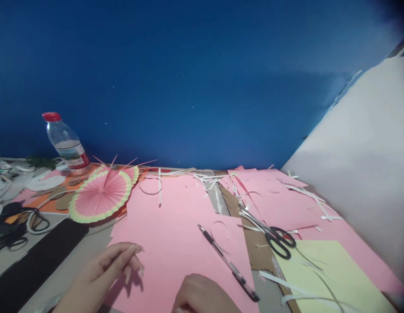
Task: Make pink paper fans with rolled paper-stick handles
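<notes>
My left hand (112, 271) hovers over the left edge of a pink paper sheet (175, 234), fingers loosely bent and apart, with nothing visible in them. Low in the view, my right hand (202, 293) is curled into a fist over the same paper. Its fingertips are hidden, so what it holds, if anything, cannot be seen. Just right of that fist, a clear pen with black ends (228, 262) lies slantwise on the sheet. Farther right rest scissors with black handles (270, 231), their blades pointing away to the left.
A pleated pink-and-yellow paper fan (102, 193) stands at left before a red-capped bottle (67, 145). Nearby are a black bar-shaped object (38, 261) and cables (38, 219). Yellow paper (328, 267), white paper strips (286, 282) and more pink sheets (273, 193) cover the right. A blue wall (195, 87) rises behind.
</notes>
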`<state>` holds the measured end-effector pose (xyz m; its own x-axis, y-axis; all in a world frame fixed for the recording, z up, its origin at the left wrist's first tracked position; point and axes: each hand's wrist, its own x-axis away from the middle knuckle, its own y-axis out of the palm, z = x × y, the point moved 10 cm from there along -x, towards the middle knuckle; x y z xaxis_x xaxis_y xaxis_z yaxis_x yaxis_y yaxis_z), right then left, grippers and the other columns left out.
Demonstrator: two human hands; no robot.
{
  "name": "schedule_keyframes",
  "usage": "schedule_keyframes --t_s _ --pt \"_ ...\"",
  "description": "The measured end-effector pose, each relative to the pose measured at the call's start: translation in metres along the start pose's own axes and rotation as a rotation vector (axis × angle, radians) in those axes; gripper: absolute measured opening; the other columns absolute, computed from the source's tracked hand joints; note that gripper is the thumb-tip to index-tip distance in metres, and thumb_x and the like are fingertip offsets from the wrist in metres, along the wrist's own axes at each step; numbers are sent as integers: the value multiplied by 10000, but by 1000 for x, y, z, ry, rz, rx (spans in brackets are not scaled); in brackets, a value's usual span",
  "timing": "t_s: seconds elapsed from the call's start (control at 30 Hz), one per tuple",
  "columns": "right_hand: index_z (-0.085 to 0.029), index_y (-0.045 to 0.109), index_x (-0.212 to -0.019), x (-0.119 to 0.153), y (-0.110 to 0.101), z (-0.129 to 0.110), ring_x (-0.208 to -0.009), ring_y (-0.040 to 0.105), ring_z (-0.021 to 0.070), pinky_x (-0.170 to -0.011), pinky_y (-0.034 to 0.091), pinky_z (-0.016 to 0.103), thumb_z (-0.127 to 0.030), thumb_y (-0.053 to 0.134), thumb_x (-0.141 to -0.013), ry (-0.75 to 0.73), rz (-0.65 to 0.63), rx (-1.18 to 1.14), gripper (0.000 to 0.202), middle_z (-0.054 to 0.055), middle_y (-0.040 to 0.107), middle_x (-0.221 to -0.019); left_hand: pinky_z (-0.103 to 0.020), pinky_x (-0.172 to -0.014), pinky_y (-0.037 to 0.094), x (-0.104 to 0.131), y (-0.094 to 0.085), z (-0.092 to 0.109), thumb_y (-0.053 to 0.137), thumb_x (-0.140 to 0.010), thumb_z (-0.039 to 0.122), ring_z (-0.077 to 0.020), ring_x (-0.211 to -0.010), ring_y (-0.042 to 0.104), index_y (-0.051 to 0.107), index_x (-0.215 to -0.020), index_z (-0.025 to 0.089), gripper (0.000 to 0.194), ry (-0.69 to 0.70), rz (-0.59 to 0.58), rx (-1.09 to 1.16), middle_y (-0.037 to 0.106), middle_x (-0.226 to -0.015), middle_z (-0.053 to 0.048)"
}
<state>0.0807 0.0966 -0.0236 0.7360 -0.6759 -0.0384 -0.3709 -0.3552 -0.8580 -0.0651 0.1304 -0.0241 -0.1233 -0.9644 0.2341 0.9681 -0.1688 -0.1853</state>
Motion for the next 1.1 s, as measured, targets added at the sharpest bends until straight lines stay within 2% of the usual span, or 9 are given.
schedule_keyframes --t_s 0.13,0.33,0.5,0.63,0.7,0.77,0.8,0.93,1.1 --pt "-202 644 -657 -1 6 0 -542 525 113 -470 349 202 -235 574 -810 -30 -19 7 171 -31 597 -572 -243 -509 484 2 10 13 601 -780 514 -179 -575 633 684 -797 221 305 -23 9 16 689 -658 -18" --pt "-231 673 -880 7 13 7 -610 561 111 -530 369 212 -356 555 -861 -62 35 -14 173 -38 689 -763 -203 -497 430 -13 55 75 637 -770 423 -119 -489 561 550 -582 191 311 83 -113 -251 611 -506 28" --pt "-215 648 -880 8 16 10 -702 604 127 -593 392 211 -447 445 -912 -74 96 -19 309 -19 709 -810 -199 -484 407 -39 111 139 434 -906 441 -94 -460 499 472 -583 187 412 394 -144 -397 513 -491 52" --pt "-203 622 -869 15 -1 3 -713 621 131 -607 400 205 -402 416 -927 -91 176 -20 292 -9 704 -789 -232 -537 420 -74 164 179 290 -960 446 -97 -470 469 471 -564 182 509 547 -174 -451 444 -469 57" --pt "-197 606 -856 19 -11 1 -712 621 121 -615 404 192 -363 401 -937 -80 205 -53 275 -6 695 -782 -274 -616 473 -93 192 198 377 -952 408 -116 -561 545 568 -654 160 432 626 -208 -495 546 -571 30" --pt "-194 592 -829 22 -17 0 -708 621 111 -620 405 181 -332 402 -936 -79 214 -86 258 -8 687 -774 -361 -740 519 -110 217 213 547 -898 322 -166 -823 628 609 -993 143 212 693 -234 -534 647 -957 -42" --pt "-192 587 -813 22 -18 -1 -700 620 107 -617 404 177 -324 405 -934 -82 217 -94 255 -9 684 -766 -390 -776 525 -117 227 219 557 -894 309 -188 -903 626 589 -1083 153 247 709 -242 -559 627 -1078 -67" --pt "-196 582 -798 19 -14 0 -664 611 106 -580 395 183 -363 385 -940 -101 226 -64 294 -17 673 -734 -419 -801 525 -140 249 230 557 -895 309 -213 -961 617 553 -1165 161 308 726 -207 -641 595 -1160 -83" --pt "-209 574 -786 19 -12 -2 -629 597 108 -548 383 195 -402 384 -937 -130 233 -19 310 -35 663 -696 -421 -805 524 -145 258 240 558 -894 309 -215 -965 615 554 -1162 160 307 767 -197 -691 595 -1161 -83"
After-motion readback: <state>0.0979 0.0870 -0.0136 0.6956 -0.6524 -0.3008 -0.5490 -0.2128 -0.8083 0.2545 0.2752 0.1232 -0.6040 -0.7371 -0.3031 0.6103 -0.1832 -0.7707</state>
